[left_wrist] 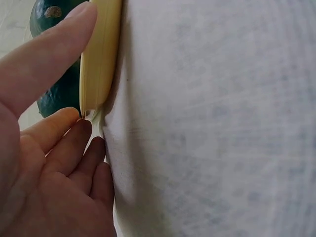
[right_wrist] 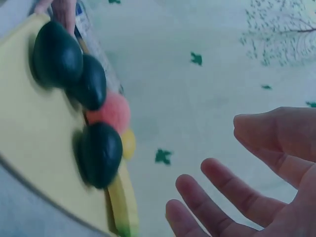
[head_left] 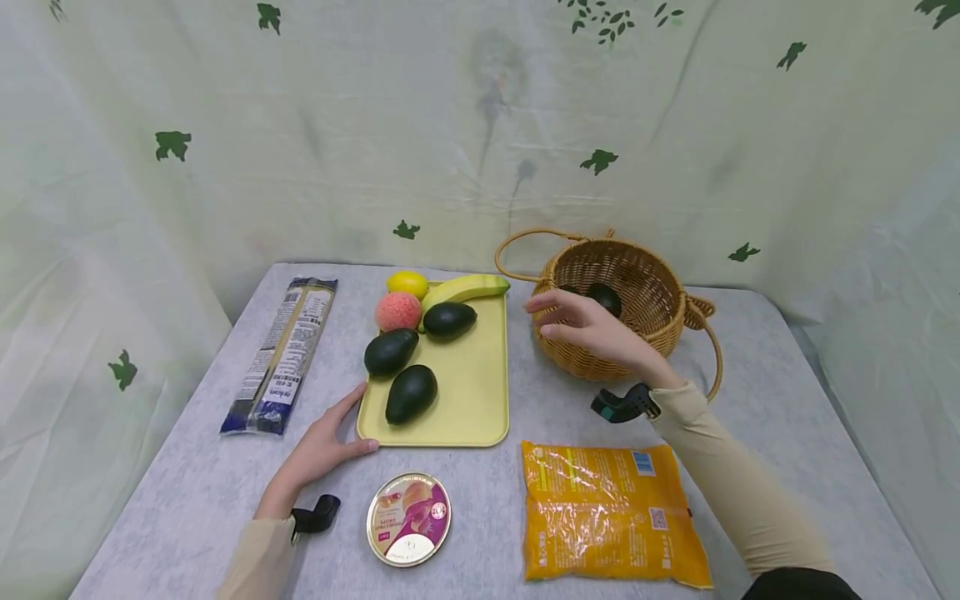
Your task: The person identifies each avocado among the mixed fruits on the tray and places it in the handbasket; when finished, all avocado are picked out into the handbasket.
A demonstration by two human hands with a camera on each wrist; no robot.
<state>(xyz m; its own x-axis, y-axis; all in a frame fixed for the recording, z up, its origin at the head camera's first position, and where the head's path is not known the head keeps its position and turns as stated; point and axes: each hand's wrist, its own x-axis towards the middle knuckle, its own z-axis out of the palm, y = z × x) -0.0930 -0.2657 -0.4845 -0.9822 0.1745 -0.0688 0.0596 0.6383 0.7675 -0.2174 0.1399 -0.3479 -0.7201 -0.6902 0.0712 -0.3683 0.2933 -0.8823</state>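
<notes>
My left hand (head_left: pixel 324 447) touches the near-left corner of a yellow tray (head_left: pixel 472 392), thumb at the front edge and fingers along the side. Three dark avocados lie on the tray: a near one (head_left: pixel 411 395), a left one (head_left: pixel 391 352) and a far one (head_left: pixel 450 321). Behind them are a pink round fruit (head_left: pixel 398 312), a lemon (head_left: pixel 407 282) and a banana (head_left: pixel 468 288). Above the front-left rim of a wicker basket (head_left: pixel 577 354), my right hand (head_left: pixel 592 329) holds nothing, its fingers spread and slightly bent. Inside the basket are dark avocados (head_left: pixel 604 298), one mostly hidden.
At the left lies a long blue-and-gold packet (head_left: pixel 281 358). A round tin (head_left: pixel 408 519) stands near the front, with an orange bag (head_left: pixel 611 512) to its right. The basket's loop handles (head_left: pixel 716 358) stick out on both sides. A leaf-patterned curtain (head_left: pixel 450 125) surrounds the table.
</notes>
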